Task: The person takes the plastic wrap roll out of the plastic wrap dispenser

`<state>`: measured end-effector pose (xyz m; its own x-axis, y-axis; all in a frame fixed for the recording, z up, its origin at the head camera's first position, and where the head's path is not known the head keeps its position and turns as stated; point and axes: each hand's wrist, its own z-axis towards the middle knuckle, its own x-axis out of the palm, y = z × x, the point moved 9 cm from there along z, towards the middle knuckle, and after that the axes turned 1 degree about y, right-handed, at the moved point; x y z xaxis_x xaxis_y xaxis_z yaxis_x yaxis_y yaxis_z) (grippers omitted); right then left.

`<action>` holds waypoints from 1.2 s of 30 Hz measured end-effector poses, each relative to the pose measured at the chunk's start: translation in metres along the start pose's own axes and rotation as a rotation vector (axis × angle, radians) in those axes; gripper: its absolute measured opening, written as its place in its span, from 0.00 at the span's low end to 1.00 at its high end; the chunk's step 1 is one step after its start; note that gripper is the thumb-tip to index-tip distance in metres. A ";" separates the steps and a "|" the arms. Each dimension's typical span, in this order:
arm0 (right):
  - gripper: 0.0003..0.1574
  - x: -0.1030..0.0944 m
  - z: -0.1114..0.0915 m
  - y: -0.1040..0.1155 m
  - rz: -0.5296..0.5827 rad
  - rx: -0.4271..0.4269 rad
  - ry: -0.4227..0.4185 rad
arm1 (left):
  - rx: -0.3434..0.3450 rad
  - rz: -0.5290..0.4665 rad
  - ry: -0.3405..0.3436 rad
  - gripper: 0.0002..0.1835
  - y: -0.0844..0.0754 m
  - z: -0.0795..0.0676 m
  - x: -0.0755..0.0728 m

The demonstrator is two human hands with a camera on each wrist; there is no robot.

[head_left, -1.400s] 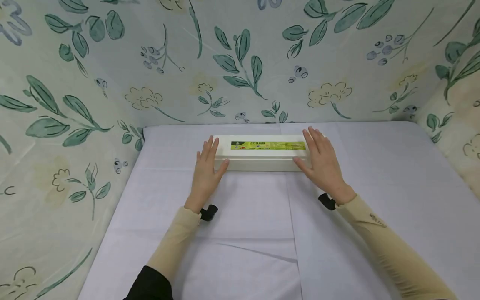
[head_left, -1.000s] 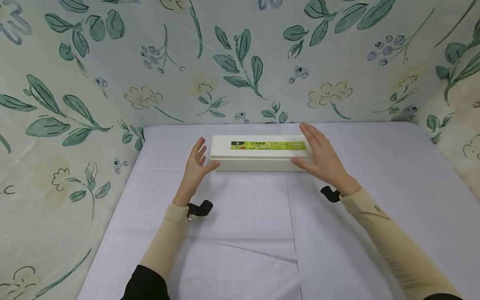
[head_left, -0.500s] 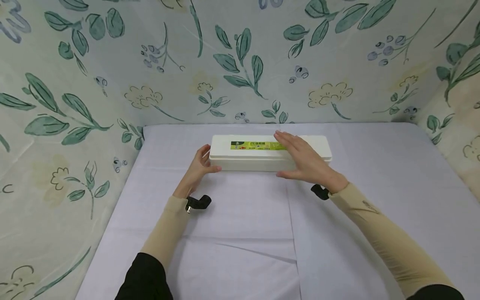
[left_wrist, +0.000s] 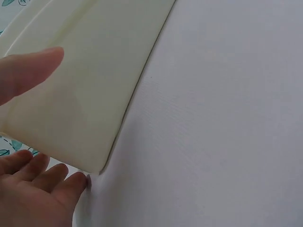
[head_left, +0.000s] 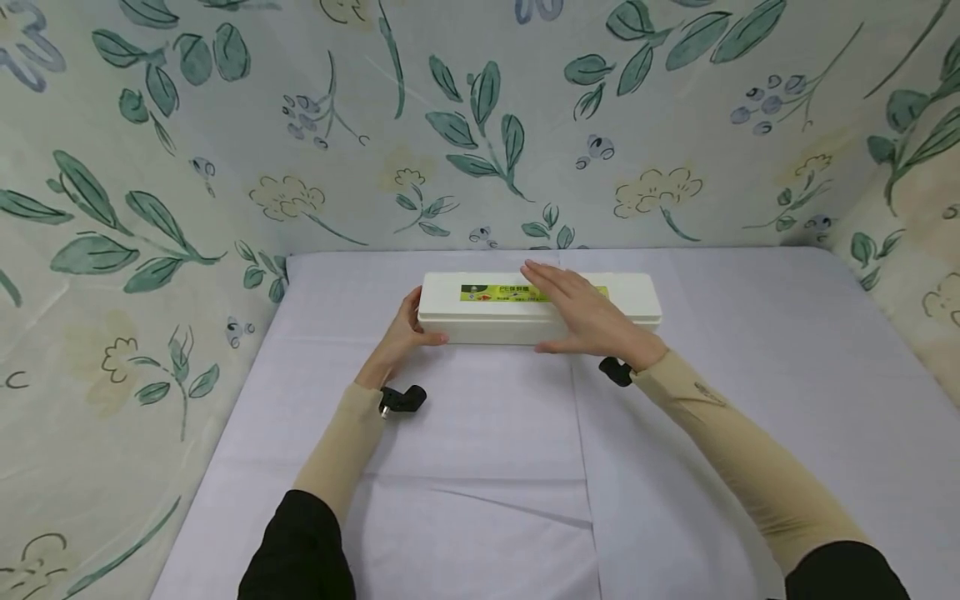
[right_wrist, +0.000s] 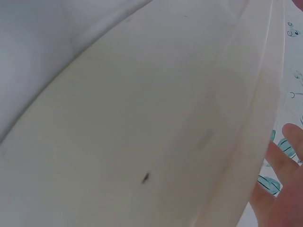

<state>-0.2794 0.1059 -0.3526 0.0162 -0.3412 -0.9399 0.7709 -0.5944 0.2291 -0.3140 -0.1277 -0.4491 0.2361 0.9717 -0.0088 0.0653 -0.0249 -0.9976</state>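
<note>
Long white box (head_left: 491,325) lies flat near the far edge of the white-clothed table (head_left: 465,433), its long side toward the person, a yellow-green printed label (head_left: 495,292) along the top. Left hand (head_left: 397,337) at the box's left end: thumb extended along the front face, the other fingers at the end face, loosely bent and close together, thumb well apart from them. Whether the thumb presses the box, left wrist view does not settle; no firm pinch seen. Right hand (head_left: 588,321) angled over the box right of centre, part of the label hidden beneath; fingers extended over the top, thumb low at the front edge, set wide of the rest. In right wrist view small gaps show between these fingers, just beyond the box's edge; contact cannot be told. Same view: small dark mark (right_wrist: 146,178) on the box's pale face. Both arms in tan sleeves, left sleeve (head_left: 341,442) and right sleeve (head_left: 742,450), black fabric farther up; small black device at each wrist. Behind the table, pale cloth (head_left: 540,183) printed with green leaves, yellowish flowers and bluish berries.
</note>
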 end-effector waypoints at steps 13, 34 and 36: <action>0.72 0.009 0.019 -0.009 -0.002 0.042 0.075 | 0.013 0.065 -0.016 0.58 0.002 0.008 0.002; 0.73 0.028 0.033 -0.020 -0.008 0.131 0.238 | 0.050 0.091 -0.026 0.59 0.005 0.014 0.001; 0.73 0.028 0.034 -0.020 -0.016 0.132 0.245 | 0.054 0.107 -0.027 0.59 0.005 0.014 0.000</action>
<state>-0.3159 0.0836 -0.3751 0.1712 -0.1542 -0.9731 0.6831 -0.6932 0.2300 -0.3274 -0.1242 -0.4550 0.2128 0.9701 -0.1168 -0.0111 -0.1172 -0.9930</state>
